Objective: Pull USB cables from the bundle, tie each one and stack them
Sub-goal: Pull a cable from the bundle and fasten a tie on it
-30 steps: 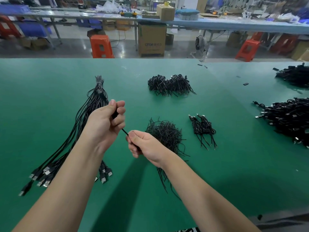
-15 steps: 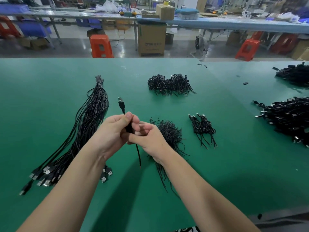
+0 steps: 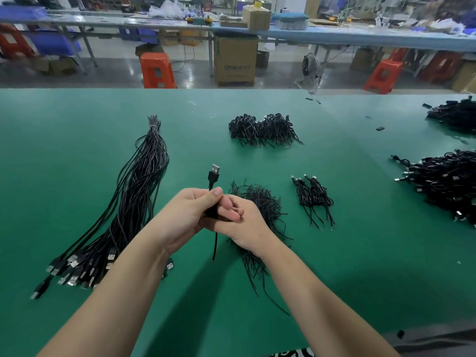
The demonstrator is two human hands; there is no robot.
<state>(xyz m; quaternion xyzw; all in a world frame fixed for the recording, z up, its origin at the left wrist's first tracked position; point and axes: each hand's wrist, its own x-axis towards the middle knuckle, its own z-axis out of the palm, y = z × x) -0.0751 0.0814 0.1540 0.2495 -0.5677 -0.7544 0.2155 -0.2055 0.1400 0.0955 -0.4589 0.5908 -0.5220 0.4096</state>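
twist ties [image 3: 260,202] lie behind right hand [image 3: 242,222] (partly hidden).

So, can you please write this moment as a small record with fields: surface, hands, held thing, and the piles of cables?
surface: green table
left hand: grips the folded cable
right hand: grips the same cable
cable: plug end points up, thin tail hangs below the hands
bundle: left of the hands, tied at its far end
loose ties: pile partly behind the right hand
tied cables: small stack to the right
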